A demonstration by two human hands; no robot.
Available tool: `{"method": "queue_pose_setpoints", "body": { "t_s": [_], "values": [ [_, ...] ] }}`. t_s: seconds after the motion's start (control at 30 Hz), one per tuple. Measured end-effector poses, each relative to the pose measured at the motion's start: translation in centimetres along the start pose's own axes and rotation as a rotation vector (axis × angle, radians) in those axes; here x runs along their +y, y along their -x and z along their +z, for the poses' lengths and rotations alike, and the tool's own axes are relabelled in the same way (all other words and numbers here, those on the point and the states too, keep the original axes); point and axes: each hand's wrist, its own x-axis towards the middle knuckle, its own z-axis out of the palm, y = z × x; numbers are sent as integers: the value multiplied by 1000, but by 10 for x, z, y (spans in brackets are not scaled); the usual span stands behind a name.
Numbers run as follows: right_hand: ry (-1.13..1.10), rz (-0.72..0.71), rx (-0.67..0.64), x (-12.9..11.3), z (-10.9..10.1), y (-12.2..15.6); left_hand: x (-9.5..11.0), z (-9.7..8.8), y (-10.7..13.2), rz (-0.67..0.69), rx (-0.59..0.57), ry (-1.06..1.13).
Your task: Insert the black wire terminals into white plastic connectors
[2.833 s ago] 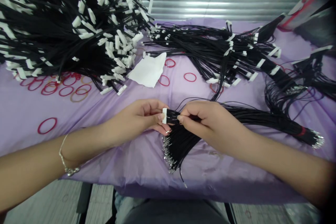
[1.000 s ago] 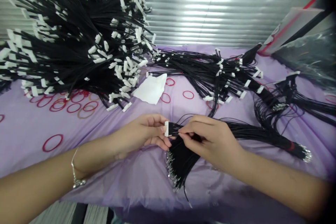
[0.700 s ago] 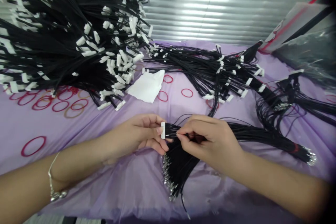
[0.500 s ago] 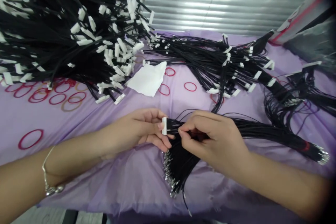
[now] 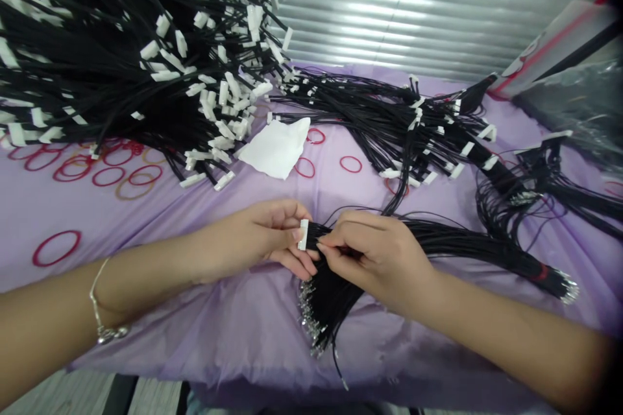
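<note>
Now I see my right hand point(image 5: 377, 251), pinching a black wire point(image 5: 314, 241), nearer than before to the white connector point(image 5: 303, 233), which my left hand point(image 5: 275, 233) grips above the desk point(image 5: 160, 215); probably the wire's end reaches it.

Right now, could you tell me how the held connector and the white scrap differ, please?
The held connector is narrow; the white scrap is broader and irregular. The connector is pinched in the left hand, while the scrap lies on the purple cover. Both are white.
</note>
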Motion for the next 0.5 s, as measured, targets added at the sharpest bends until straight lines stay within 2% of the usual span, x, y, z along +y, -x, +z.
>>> {"method": "queue_pose_setpoints", "body": {
  "t_s": [0.13,0.27,0.33,0.43,0.5],
  "values": [
    [9,0,-44,0,-4,1,-8,-7,-4,41,-75,5],
    [72,-139,-5,-4,-16,6,-9,-9,-5,44,-134,46],
    [134,-161,-78,-7,-20,9,-5,-7,-2,21,-100,54],
    [176,-74,-238,-11,-22,11,1,-4,1,4,-51,67],
    [175,-50,-269,-12,-22,12,3,-3,2,0,-40,69]
  ]
}}
